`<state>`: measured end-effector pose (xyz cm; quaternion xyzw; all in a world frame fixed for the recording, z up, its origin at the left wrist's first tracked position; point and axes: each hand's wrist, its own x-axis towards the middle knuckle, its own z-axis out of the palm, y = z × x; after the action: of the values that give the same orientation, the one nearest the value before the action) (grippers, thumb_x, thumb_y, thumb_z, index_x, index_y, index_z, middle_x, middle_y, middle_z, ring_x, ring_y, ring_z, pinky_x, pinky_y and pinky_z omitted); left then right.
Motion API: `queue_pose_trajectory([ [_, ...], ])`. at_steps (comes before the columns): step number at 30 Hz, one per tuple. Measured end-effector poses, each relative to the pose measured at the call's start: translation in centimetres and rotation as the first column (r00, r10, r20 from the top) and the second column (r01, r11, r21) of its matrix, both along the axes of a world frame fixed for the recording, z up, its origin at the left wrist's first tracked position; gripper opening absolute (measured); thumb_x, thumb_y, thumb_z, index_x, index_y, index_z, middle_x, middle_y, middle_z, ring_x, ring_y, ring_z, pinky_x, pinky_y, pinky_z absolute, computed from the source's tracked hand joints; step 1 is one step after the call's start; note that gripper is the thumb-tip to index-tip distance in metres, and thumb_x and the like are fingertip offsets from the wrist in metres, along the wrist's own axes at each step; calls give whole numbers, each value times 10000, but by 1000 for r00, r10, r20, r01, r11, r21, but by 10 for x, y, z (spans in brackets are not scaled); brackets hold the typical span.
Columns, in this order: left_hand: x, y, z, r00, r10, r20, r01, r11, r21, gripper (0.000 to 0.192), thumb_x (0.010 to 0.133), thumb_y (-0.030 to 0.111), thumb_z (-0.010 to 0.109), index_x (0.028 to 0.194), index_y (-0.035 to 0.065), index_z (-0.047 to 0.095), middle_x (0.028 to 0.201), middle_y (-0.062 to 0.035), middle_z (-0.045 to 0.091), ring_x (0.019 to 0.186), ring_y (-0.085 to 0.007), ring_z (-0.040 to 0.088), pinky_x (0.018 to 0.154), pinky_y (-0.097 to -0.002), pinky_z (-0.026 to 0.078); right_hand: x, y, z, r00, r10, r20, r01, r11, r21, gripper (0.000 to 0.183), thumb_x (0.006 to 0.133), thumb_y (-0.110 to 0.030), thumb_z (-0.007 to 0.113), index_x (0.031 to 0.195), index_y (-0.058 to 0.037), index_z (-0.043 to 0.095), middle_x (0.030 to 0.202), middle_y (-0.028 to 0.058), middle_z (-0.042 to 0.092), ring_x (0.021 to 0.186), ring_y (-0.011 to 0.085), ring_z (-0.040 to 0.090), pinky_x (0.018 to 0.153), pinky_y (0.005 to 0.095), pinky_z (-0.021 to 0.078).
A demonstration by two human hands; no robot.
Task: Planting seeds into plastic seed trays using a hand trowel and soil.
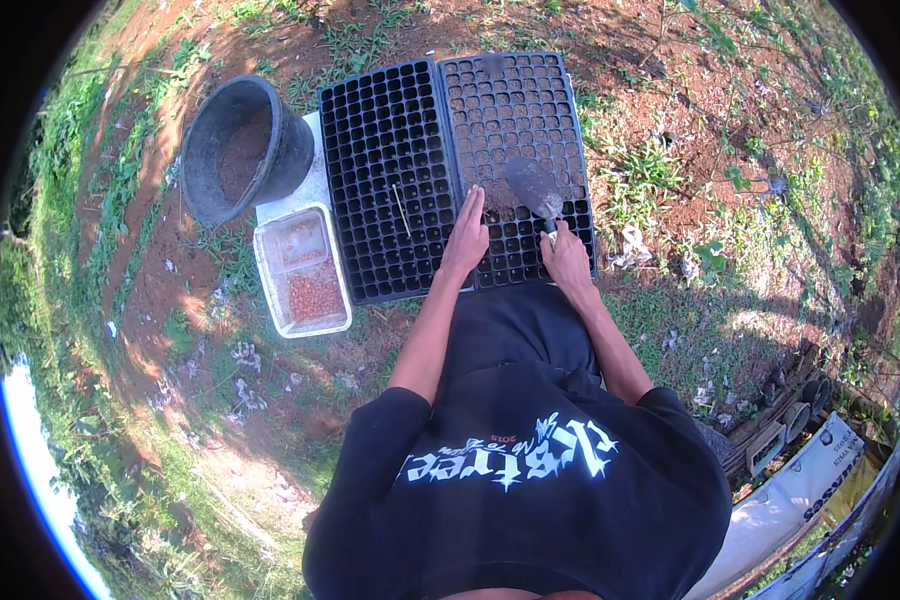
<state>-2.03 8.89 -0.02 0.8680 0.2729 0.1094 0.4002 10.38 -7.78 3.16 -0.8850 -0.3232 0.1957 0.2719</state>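
My right hand [568, 253] grips the handle of a garden trowel [534, 184], its soil-coated blade resting over the right seedling tray [581, 176]. Brown soil [502, 135] fills the far cells of that tray, while the cells nearest me look dark and unfilled. My left hand [467, 234] lies flat with fingers extended along the seam between the two trays, close to a small heap of loose soil [499, 199]. To its left, the black left seedling tray [375, 150] has dark cells, and a thin stick [401, 210] lies across them.
A black plastic bucket [292, 150] with soil inside tilts at the left of the trays. Nearer me, a white plastic container [262, 277] holds reddish seeds [315, 297] and a smaller clear tub [294, 238]. A printed banner [787, 480] and wooden poles [750, 439] lie at the lower right.
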Motion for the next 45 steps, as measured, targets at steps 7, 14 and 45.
queue_pose_trajectory([
  [7,-3,-2,0,1000,-19,5,20,997,-69,616,827,-39,400,1436,-49,308,1491,-229,321,1386,-323,320,1152,-369,284,-1,0,-5,992,129,13,-128,991,-28,347,904,-229,572,1071,61,479,814,287,633,766,457,633,659,541,509],
  [14,-3,-2,-1,996,50,71,-43,993,-106,552,826,-42,398,1377,-72,401,1430,-247,407,1346,-336,383,1134,-374,312,4,6,0,994,104,42,-105,994,11,330,899,-211,580,1071,58,502,837,292,633,773,462,624,686,531,496],
  [45,-19,-6,-8,990,52,-129,-7,944,329,535,817,-32,482,1350,-60,443,1514,-224,279,1430,-368,215,1175,-472,199,11,15,9,943,314,106,-314,949,-22,346,893,-240,586,1095,32,517,834,252,647,737,434,632,648,512,506],
])
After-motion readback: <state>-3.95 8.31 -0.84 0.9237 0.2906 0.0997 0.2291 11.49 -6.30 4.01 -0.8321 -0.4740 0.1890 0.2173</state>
